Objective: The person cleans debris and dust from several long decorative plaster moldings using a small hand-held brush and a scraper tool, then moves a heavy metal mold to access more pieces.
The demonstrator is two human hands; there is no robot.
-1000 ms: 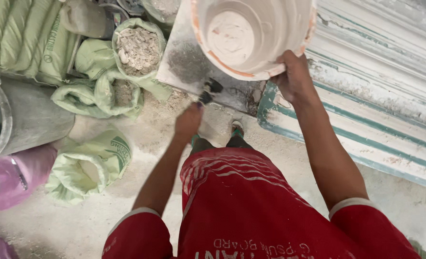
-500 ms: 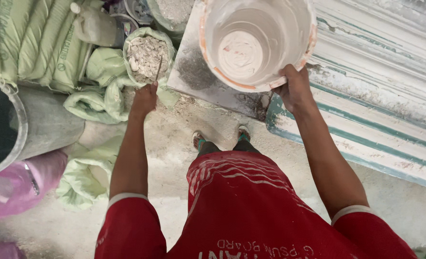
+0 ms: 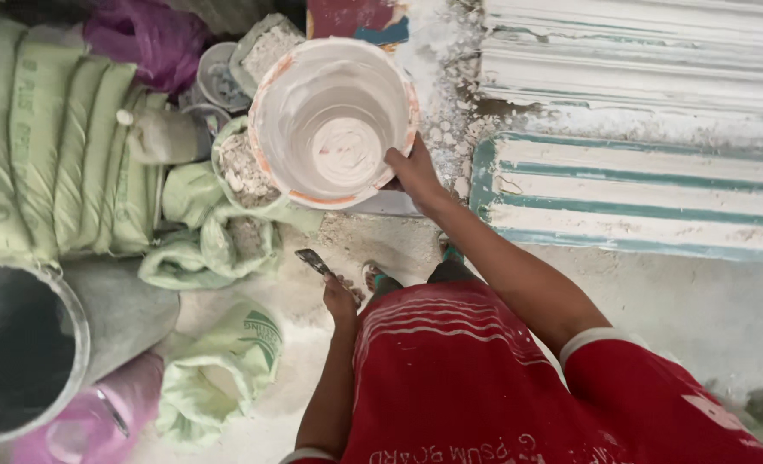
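1. Change since the earlier frames: the left hand [image 3: 340,301] has drawn back from the open sack of lumpy white powder [image 3: 242,172] and now sits low, close to the body, above the dusty floor [image 3: 656,301]. The bucket [image 3: 334,120] has stayed raised in the right hand [image 3: 412,172], though it now hangs nearer the sacks. The withdrawal suggests the dip into the powder is over.
2. Left hand: closed round the handle of a small trowel [image 3: 313,261], dark blade pointing up and left. Whether the blade carries powder cannot be told.
3. Right hand: clamped on the bucket's near rim, fingers curled over the edge, thumb side outside.
4. Bucket: white, orange showing through at the rim, inner wall smeared with white paste, a pale residue at the bottom. Held in the air, tilted toward the camera, above the open sack and a grey slab.
5. Stacked green sacks [image 3: 55,146]: along the floor's left edge, closed.
6. Slumped green sack [image 3: 218,378]: near the lower left, mouth open.
7. Dark drum [image 3: 21,352]: lower left corner, a pink container just beside it.
8. White moulded strips with green edging [image 3: 639,189]: right of the bucket, lying on the floor.
9. Person: red shirt, feet just below the bucket.
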